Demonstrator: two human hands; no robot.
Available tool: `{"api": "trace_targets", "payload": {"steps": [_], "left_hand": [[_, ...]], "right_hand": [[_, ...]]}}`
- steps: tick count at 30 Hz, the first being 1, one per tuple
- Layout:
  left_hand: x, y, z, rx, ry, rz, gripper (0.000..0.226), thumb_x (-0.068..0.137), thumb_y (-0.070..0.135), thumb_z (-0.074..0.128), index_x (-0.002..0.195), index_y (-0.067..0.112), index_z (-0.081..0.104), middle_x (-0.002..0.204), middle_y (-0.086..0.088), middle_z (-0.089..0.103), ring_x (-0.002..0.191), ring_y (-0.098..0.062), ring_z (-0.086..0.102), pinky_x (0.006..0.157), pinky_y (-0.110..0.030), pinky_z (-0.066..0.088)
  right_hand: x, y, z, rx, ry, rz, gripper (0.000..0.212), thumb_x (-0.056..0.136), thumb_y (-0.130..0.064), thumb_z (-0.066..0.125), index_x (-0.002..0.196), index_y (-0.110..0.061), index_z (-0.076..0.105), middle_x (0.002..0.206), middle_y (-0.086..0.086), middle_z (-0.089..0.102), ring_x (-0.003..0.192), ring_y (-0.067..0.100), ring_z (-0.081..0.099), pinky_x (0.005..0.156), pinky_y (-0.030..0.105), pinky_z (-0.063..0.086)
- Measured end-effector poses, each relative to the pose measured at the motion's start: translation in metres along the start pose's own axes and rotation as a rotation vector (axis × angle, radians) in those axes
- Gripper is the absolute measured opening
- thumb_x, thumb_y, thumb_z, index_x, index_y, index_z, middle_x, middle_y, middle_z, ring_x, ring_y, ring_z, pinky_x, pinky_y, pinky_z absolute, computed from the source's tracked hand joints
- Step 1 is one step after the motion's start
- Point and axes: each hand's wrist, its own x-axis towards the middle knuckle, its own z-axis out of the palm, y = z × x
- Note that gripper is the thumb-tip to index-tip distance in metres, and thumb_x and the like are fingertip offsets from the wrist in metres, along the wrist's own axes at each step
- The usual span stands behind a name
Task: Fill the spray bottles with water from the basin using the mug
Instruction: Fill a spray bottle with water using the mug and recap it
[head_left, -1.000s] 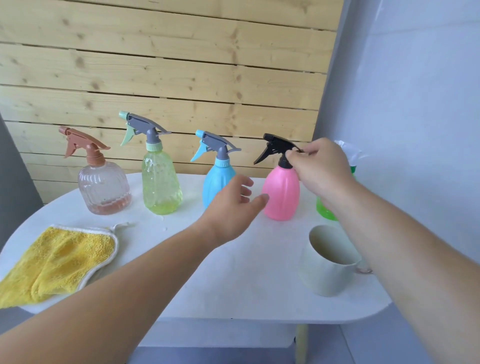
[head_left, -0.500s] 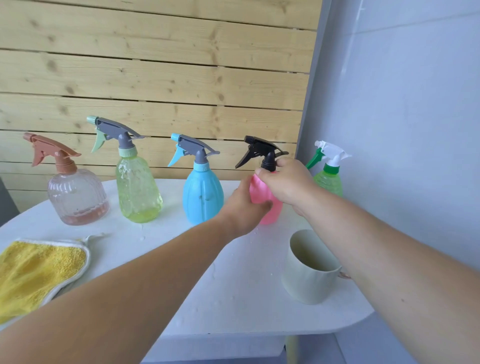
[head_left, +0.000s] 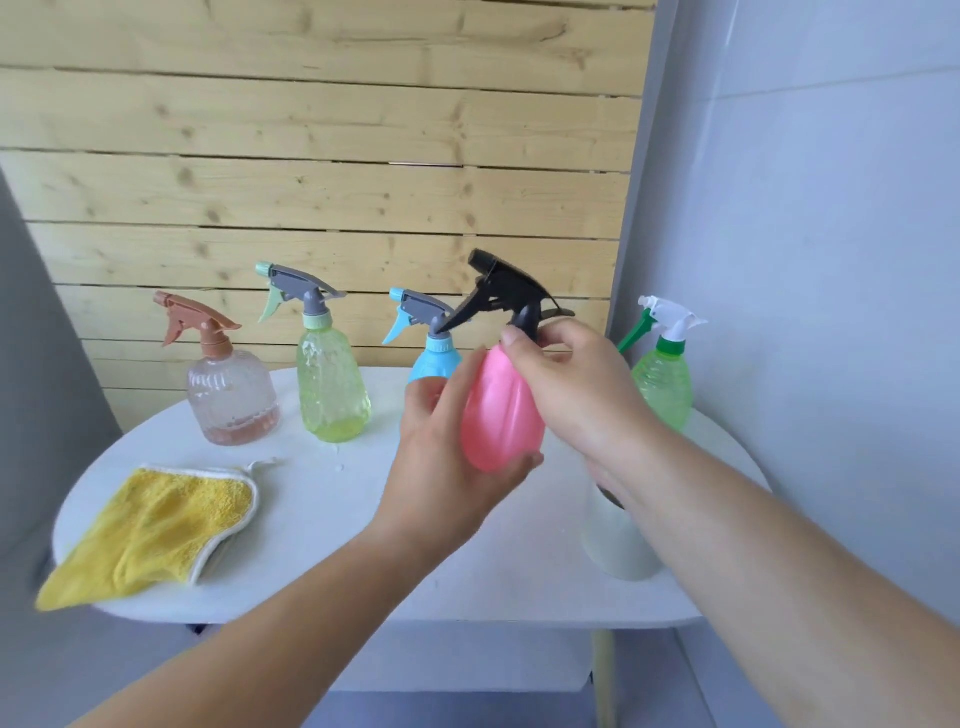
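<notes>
We hold the pink bottle (head_left: 501, 415) clear of the table (head_left: 363, 519), over its middle. Our left hand (head_left: 447, 467) cups the belly, fingers (head_left: 524, 462) curled round it, and our right hand (head_left: 576, 395) pinches the collar of the black spray head (head_left: 506, 291). The step, we judge, is unscrewing, so we brace the belly without squeezing, turn only the collar and bring the bottle upright. The mug (head_left: 618, 545) stands at 4 o'clock, half hidden under our right forearm, so we mind that arm. A yellow cloth (head_left: 156, 525) lies at 8 o'clock. From 10 to 2 o'clock stand the clear bottle (head_left: 231, 400), yellow-green bottle (head_left: 332, 389), blue bottle (head_left: 434, 358) and green bottle (head_left: 665, 384). No basin shows. Beyond are a plank wall (head_left: 311, 156) and, toward 3 o'clock, a grey wall (head_left: 805, 208).
</notes>
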Motion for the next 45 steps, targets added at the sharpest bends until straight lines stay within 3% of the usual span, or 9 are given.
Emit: {"api": "trace_targets", "payload": {"steps": [8, 13, 18, 21, 23, 28, 32, 38, 45], "left_hand": [[-0.086, 0.03, -0.051, 0.017, -0.121, -0.125, 0.105, 0.066, 0.046, 0.073, 0.158, 0.043, 0.025, 0.132, 0.022, 0.04, 0.121, 0.002, 0.048, 0.1, -0.014, 0.043], [-0.127, 0.037, -0.082, -0.112, -0.225, -0.278, 0.094, 0.051, 0.051, 0.067, 0.139, 0.046, 0.034, 0.127, 0.017, 0.057, 0.1, 0.002, 0.063, 0.075, -0.016, 0.055], [-0.148, 0.04, -0.114, -0.402, -0.417, -0.486, 0.071, 0.06, 0.056, 0.075, 0.127, 0.041, 0.06, 0.122, 0.003, 0.071, 0.114, -0.021, 0.068, 0.099, -0.038, 0.055], [-0.16, 0.041, -0.112, -0.267, -0.416, -0.473, 0.089, 0.052, 0.064, 0.092, 0.13, 0.044, 0.054, 0.129, 0.001, 0.059, 0.111, -0.005, 0.066, 0.094, -0.035, 0.061], [-0.165, 0.04, -0.111, -0.31, -0.446, -0.524, 0.081, 0.061, 0.046, 0.095, 0.129, 0.037, 0.053, 0.122, -0.001, 0.058, 0.094, 0.007, 0.068, 0.077, -0.023, 0.062], [-0.172, 0.021, -0.113, -0.655, -0.524, -0.662, 0.072, 0.064, 0.048, 0.08, 0.132, 0.029, 0.064, 0.127, -0.011, 0.072, 0.107, -0.026, 0.073, 0.086, -0.04, 0.06], [-0.171, 0.022, -0.104, -0.566, -0.512, -0.602, 0.082, 0.062, 0.048, 0.087, 0.136, 0.03, 0.058, 0.122, 0.002, 0.075, 0.113, -0.02, 0.073, 0.088, -0.035, 0.061], [-0.16, 0.016, -0.107, -0.729, -0.504, -0.654, 0.07, 0.067, 0.045, 0.079, 0.133, 0.027, 0.067, 0.127, -0.015, 0.072, 0.106, -0.029, 0.071, 0.083, -0.039, 0.058], [-0.16, 0.019, -0.101, -0.699, -0.496, -0.618, 0.086, 0.056, 0.051, 0.092, 0.134, 0.025, 0.065, 0.125, -0.009, 0.074, 0.113, -0.029, 0.073, 0.089, -0.038, 0.059]], "right_hand": [[-0.066, -0.009, 0.008, 0.431, -0.055, 0.19, 0.018, 0.078, -0.025, 0.083, 0.089, -0.016, 0.073, 0.085, -0.001, 0.077, 0.082, 0.017, 0.073, 0.076, 0.032, 0.054], [-0.102, -0.004, 0.01, 0.485, -0.154, 0.294, 0.01, 0.079, -0.012, 0.081, 0.085, -0.011, 0.074, 0.084, 0.004, 0.076, 0.077, 0.017, 0.071, 0.083, 0.039, 0.057], [-0.133, -0.009, 0.01, 0.617, -0.193, 0.41, 0.028, 0.085, -0.014, 0.077, 0.11, -0.01, 0.066, 0.094, 0.009, 0.078, 0.077, 0.016, 0.074, 0.073, 0.034, 0.057], [-0.148, -0.004, 0.014, 0.577, -0.195, 0.4, 0.028, 0.084, -0.016, 0.079, 0.108, -0.009, 0.066, 0.09, 0.008, 0.078, 0.076, 0.016, 0.074, 0.072, 0.035, 0.057], [-0.154, 0.0, 0.014, 0.559, -0.21, 0.417, 0.029, 0.084, -0.017, 0.079, 0.108, -0.008, 0.067, 0.09, 0.008, 0.078, 0.075, 0.016, 0.074, 0.072, 0.035, 0.058], [-0.157, 0.006, 0.012, 0.538, -0.257, 0.421, 0.026, 0.084, -0.017, 0.078, 0.106, -0.007, 0.068, 0.092, 0.01, 0.078, 0.077, 0.019, 0.073, 0.07, 0.032, 0.055], [-0.157, 0.006, 0.013, 0.527, -0.27, 0.397, 0.024, 0.085, -0.016, 0.077, 0.105, -0.007, 0.067, 0.094, 0.012, 0.077, 0.081, 0.021, 0.074, 0.073, 0.034, 0.057], [-0.151, 0.003, 0.008, 0.589, -0.297, 0.37, 0.025, 0.086, -0.011, 0.074, 0.108, -0.003, 0.067, 0.097, 0.016, 0.077, 0.083, 0.023, 0.071, 0.079, 0.036, 0.057], [-0.152, 0.007, 0.008, 0.566, -0.31, 0.368, 0.025, 0.086, -0.014, 0.075, 0.109, -0.005, 0.067, 0.097, 0.014, 0.077, 0.081, 0.021, 0.071, 0.076, 0.034, 0.056]]}}
